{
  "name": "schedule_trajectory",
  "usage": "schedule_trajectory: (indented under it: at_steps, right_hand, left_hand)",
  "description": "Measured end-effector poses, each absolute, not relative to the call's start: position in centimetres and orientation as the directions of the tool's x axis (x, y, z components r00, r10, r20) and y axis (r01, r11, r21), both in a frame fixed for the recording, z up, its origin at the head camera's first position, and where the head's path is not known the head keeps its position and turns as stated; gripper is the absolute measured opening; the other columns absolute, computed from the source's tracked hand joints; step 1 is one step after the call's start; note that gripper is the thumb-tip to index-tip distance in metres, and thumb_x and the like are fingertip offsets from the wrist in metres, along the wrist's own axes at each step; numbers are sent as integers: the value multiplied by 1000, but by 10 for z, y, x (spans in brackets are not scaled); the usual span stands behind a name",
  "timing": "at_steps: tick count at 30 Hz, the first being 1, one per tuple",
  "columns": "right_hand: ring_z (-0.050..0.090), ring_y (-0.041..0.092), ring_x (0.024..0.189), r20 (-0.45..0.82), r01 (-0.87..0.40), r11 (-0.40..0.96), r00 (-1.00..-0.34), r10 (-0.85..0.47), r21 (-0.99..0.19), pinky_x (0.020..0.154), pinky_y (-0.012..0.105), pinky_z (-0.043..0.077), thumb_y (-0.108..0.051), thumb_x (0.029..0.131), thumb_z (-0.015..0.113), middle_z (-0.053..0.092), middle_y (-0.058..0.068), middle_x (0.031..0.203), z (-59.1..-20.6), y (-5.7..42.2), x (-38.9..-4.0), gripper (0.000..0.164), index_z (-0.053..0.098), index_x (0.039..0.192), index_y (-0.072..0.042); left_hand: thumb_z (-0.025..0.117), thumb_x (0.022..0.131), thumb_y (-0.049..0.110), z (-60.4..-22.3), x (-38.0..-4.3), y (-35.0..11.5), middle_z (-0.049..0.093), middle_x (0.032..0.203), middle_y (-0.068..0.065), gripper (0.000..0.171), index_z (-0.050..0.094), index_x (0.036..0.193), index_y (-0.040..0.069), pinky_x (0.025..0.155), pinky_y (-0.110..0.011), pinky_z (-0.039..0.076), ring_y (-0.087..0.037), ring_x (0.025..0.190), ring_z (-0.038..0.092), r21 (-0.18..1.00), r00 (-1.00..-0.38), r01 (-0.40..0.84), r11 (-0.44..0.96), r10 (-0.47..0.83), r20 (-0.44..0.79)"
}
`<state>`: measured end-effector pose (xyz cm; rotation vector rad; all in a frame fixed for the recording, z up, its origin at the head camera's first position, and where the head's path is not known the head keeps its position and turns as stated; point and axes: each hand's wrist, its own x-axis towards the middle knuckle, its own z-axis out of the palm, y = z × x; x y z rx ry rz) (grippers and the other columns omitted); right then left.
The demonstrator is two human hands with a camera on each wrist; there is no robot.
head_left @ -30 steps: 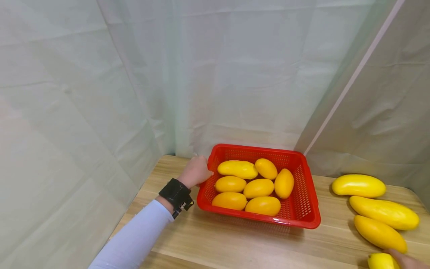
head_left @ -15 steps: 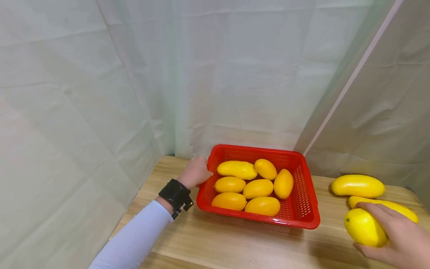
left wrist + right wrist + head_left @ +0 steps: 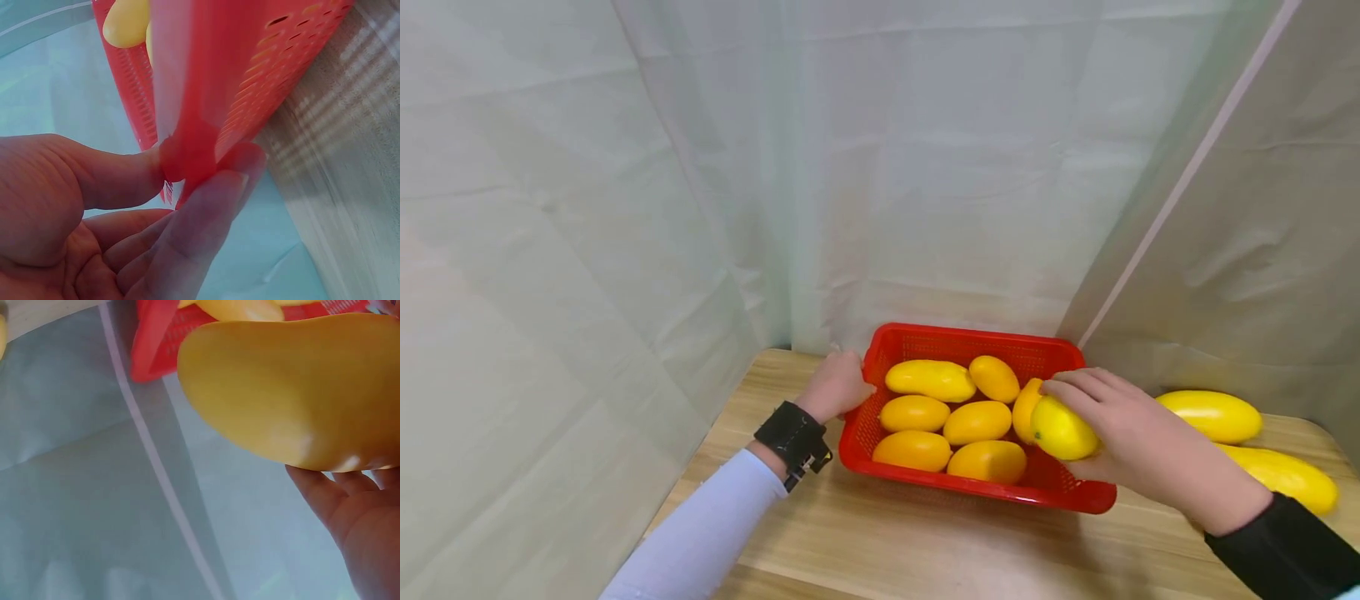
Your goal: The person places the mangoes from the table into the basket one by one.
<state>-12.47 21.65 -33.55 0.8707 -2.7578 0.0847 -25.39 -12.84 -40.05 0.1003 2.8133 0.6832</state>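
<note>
My left hand (image 3: 837,385) grips the left rim of a red perforated basket (image 3: 1094,498). In the left wrist view the thumb and fingers (image 3: 206,212) pinch that rim from both sides. My right hand (image 3: 1138,433) holds a yellow mango (image 3: 1063,428) above the basket's right part, its stem end turned left. The right wrist view shows this mango (image 3: 294,394) large, with fingertips against its side. Below it in the basket lie several yellow-orange mangoes (image 3: 977,422) and a longer yellow fruit (image 3: 929,380). The held mango partly covers one mango (image 3: 1026,410).
On the wooden table (image 3: 925,550), right of the basket, lie two long yellow fruits (image 3: 1213,416) (image 3: 1288,477), partly behind my right arm. Pale cloth curtains (image 3: 940,167) hang behind and to the left of the table.
My right hand has lifted the mango from the lower right of the table and carried it left over the basket. The left hand and the basket have stayed in place.
</note>
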Motion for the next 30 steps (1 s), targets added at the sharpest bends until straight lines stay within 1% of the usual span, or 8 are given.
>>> schedule_trajectory:
  at_steps: [4,6,11,15,23,30]
  right_hand:
    - [48,21,113,182,-597,802,-785,-592,35,96,46,47,-39,57,87,56,-3,121,-348,210,-142,81,52,128,-19]
    - [48,23,115,152,-607,793,-779,-608,58,97,50,44,-40,58,87,57,-2,122,-354,210,-147,81,52,128,-19]
    - [47,28,120,90,-618,775,-771,-630,131,97,60,40,-40,56,87,56,2,126,-365,212,-150,85,51,131,-20]
    - [46,30,124,56,-618,770,-773,-632,161,97,65,35,-36,56,87,54,3,130,-369,212,-150,86,51,132,-23]
    - [41,33,131,-1,-646,737,-752,-659,200,103,66,26,-26,57,86,55,4,132,-378,210,-149,78,54,129,-26]
    - [37,34,135,-22,-680,691,-716,-697,247,107,64,22,-11,67,79,55,5,134,-389,210,-147,67,56,128,-27]
  left_hand:
    - [70,83,22,-402,-252,-127,61,70,-9,24,58,95,6,42,-24,48,-18,49,60,467,-966,0,884,120,-228]
    - [70,83,23,-402,-251,-127,61,69,-9,23,58,95,6,43,-23,48,-18,49,60,470,-966,0,883,122,-228]
    - [70,83,22,-401,-250,-126,61,69,-9,24,58,95,5,43,-23,48,-18,49,60,471,-965,8,882,131,-228]
    - [70,83,22,-399,-249,-126,61,70,-9,24,58,94,5,42,-23,47,-17,48,59,461,-968,18,887,131,-214]
    - [70,82,22,-399,-247,-127,60,69,-9,24,59,94,5,41,-22,46,-17,48,58,445,-973,32,895,131,-192]
    - [70,82,22,-400,-247,-129,60,71,-9,24,58,95,5,42,-22,46,-17,49,59,453,-971,25,891,129,-202]
